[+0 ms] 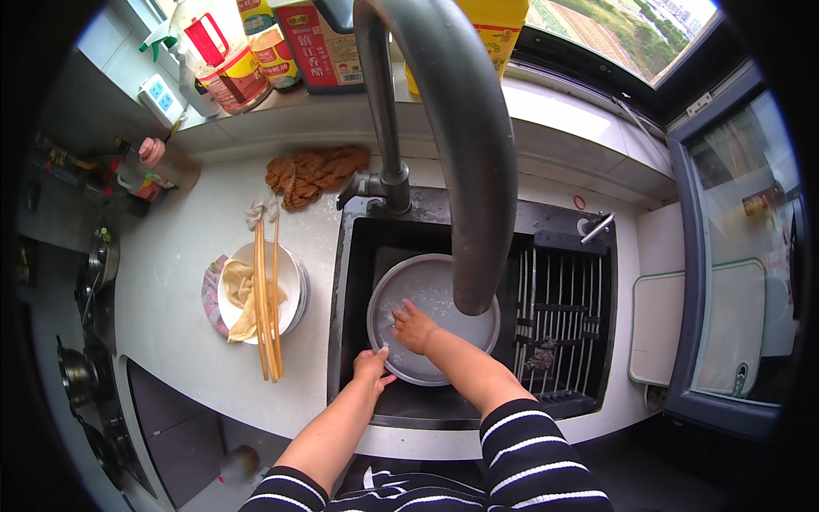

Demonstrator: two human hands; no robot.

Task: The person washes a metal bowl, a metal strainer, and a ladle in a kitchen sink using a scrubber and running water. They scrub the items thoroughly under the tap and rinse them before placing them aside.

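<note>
A round grey pan [461, 337] lies in the black sink [357, 282], with what looks like a little water on its inside. My left hand [373, 367] is closed on the pan's near-left rim, thumb over the edge and fingers on the outer side. Inside the pan, my right hand [415, 328] has its fingers spread against the left part of the bottom, holding nothing. Above the pan's right part hangs the end of a thick dark faucet [482, 205], which hides some of the far rim.
Left of the sink stands a stack of white bowls [299, 294] holding pale dough-like pieces, with chopsticks [267, 299] laid across. A brown cloth [316, 175] lies behind. A drying rack [559, 299] fills the sink's right side. Bottles [222, 68] line the sill; an open window [738, 230] juts in right.
</note>
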